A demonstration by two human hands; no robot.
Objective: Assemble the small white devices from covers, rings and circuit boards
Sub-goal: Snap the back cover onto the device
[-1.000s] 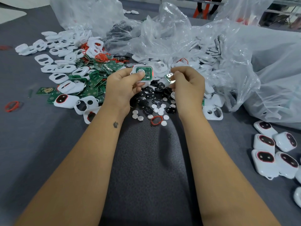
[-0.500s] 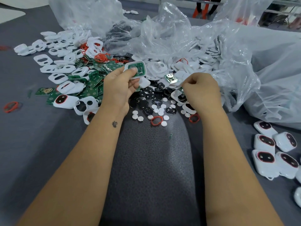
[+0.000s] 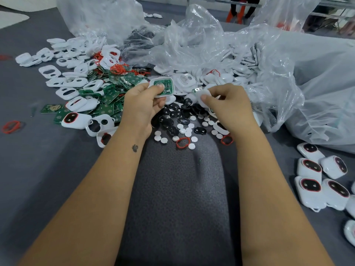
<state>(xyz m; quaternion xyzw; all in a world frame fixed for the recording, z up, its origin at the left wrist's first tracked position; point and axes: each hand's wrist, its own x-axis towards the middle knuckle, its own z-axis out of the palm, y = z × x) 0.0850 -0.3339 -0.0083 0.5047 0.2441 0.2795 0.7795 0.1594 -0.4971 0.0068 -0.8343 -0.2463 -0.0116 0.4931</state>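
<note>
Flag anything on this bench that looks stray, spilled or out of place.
One red ring lies alone on the grey cloth at far left, apart from the red rings heaped by the circuit boards. White covers spill out of the torn clear bag. Nothing looks damaged.

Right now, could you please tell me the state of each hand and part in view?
left hand: grips white shell
white shell: held, green circuit board seated inside
right hand: pinches white cover
white cover: held, not yet fitted
finished devices: closed, laid aside at right
plastic bags: open, spilling covers
</note>
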